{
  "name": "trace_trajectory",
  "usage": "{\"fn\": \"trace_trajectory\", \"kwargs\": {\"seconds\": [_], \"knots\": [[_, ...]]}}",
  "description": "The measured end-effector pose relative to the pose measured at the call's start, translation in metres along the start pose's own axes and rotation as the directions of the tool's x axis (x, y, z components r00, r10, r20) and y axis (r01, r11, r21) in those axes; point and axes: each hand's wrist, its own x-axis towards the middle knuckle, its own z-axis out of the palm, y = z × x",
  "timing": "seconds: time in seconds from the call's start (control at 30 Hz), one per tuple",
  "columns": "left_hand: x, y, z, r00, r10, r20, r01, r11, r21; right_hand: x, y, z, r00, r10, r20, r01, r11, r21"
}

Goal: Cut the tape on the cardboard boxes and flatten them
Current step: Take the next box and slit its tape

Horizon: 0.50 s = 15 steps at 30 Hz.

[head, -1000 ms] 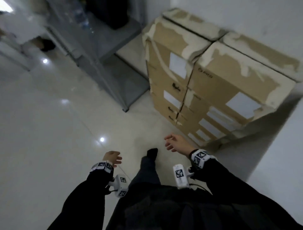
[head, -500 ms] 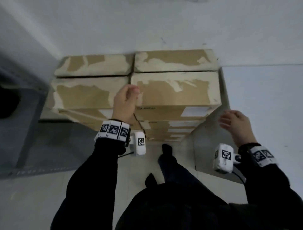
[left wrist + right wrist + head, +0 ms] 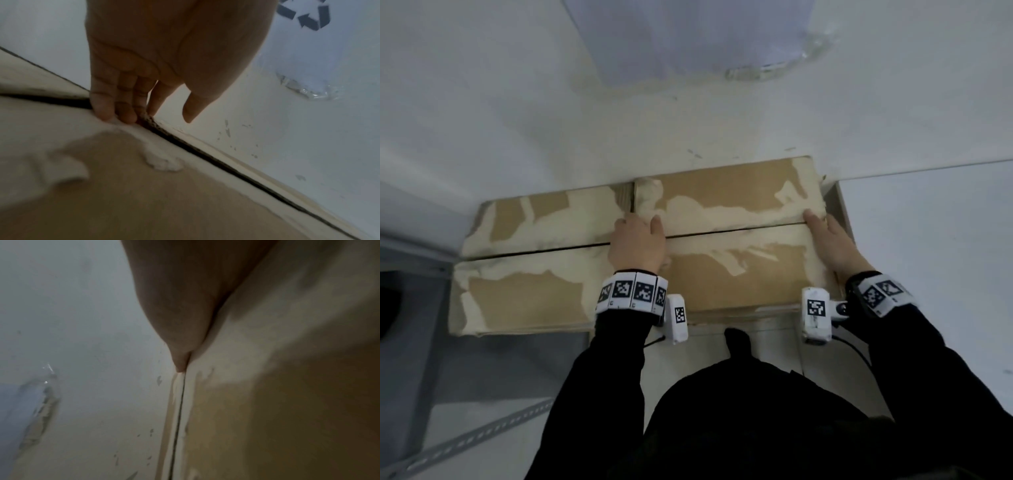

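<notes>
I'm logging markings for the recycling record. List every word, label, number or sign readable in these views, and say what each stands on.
No readable words or numbers.
Recycling arrows sign, dark, cut off by the frame edge: on the pale sheet on the wall.
Black-and-white square code markers, patterns only: on the left wristband, the right wristband and both wrist cameras.
The top cardboard boxes show torn paper only, no print.

The cardboard boxes (image 3: pixel 726 270) are brown with torn pale patches. The wall (image 3: pixel 517 102) is white. The sleeves (image 3: pixel 914 370) are black.
</notes>
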Motion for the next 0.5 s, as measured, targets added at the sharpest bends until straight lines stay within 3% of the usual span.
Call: {"fn": "trace_trajectory", "kwargs": {"seconds": [0.33, 0.5], "knots": [[0.008, -0.004, 0.003, 0.994, -0.017, 0.109, 0.021, 0.999, -0.032, 0.003, 0.009, -0.012, 0.997, -0.074, 0.033, 0.073, 0.997, 0.036], [0.000, -0.004, 0.005, 0.978, -0.050, 0.204, 0.112, 0.946, -0.304, 0.003, 0.009, -0.013, 0.994, -0.090, 0.061, 0.085, 0.993, 0.081]]}}
